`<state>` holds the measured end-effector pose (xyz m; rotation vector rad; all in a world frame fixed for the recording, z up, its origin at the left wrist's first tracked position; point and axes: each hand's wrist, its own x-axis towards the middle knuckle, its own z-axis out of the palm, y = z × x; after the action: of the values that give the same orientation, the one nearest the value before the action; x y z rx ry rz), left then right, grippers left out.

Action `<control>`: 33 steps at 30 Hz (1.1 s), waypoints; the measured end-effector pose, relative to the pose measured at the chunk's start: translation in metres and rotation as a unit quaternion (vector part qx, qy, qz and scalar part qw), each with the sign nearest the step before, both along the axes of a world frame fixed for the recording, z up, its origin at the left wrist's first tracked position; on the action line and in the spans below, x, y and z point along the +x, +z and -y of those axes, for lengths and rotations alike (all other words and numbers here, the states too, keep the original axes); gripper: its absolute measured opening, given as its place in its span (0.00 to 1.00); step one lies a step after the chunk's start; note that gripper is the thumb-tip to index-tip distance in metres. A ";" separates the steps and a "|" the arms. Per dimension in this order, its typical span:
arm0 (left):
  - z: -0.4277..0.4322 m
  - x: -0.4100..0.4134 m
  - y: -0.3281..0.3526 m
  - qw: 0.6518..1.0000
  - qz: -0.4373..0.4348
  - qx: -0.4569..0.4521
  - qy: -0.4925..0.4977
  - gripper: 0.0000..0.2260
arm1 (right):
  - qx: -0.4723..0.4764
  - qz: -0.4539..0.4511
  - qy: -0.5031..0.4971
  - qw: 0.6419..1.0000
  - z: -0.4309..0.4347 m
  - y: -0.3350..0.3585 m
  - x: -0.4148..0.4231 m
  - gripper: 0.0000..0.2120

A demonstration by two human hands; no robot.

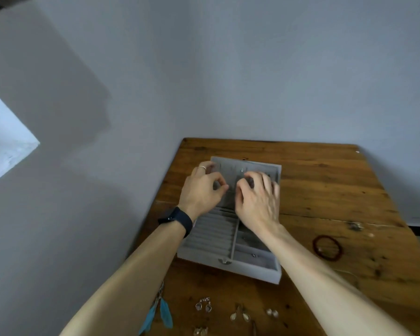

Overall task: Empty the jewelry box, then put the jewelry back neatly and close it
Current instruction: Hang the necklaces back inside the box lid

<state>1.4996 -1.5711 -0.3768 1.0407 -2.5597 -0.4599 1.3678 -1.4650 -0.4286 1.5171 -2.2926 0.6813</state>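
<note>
The grey jewelry box (228,263) lies open on the wooden table (325,185), its lid (275,169) folded flat at the back. Both hands hover over the lid's lining. My left hand (201,192), with a ring and a dark wrist band, brings thumb and forefinger together in a pinch; what they hold is too small to see. My right hand (260,202) curls its fingers over the lining beside it, hiding what is under them. A small stud (242,170) sits in the lid. Another tiny piece (254,255) lies in a front right compartment.
Near the table's front edge lie turquoise feather earrings (165,314), silver earrings (203,306), gold drop earrings (239,315) and pearl studs (272,312). A dark red bracelet (327,247) lies right of the box. Walls close the back and left.
</note>
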 end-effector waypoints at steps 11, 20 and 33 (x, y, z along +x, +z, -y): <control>-0.021 0.033 -0.006 0.972 0.001 -0.232 -0.047 0.05 | -0.057 -0.031 0.019 0.998 -0.027 -0.023 0.024 0.05; -0.040 0.049 -0.026 0.977 -0.014 -0.210 -0.032 0.04 | -0.054 -0.014 0.037 0.998 -0.037 -0.024 0.029 0.06; 0.011 0.003 0.028 0.996 -0.059 -0.067 -0.022 0.04 | -0.071 0.018 0.009 0.997 0.001 0.038 -0.003 0.04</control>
<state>1.5024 -1.5823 -0.3486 0.8852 -2.4746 -0.3439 1.3643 -1.4655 -0.3903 1.4741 -2.2059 0.8637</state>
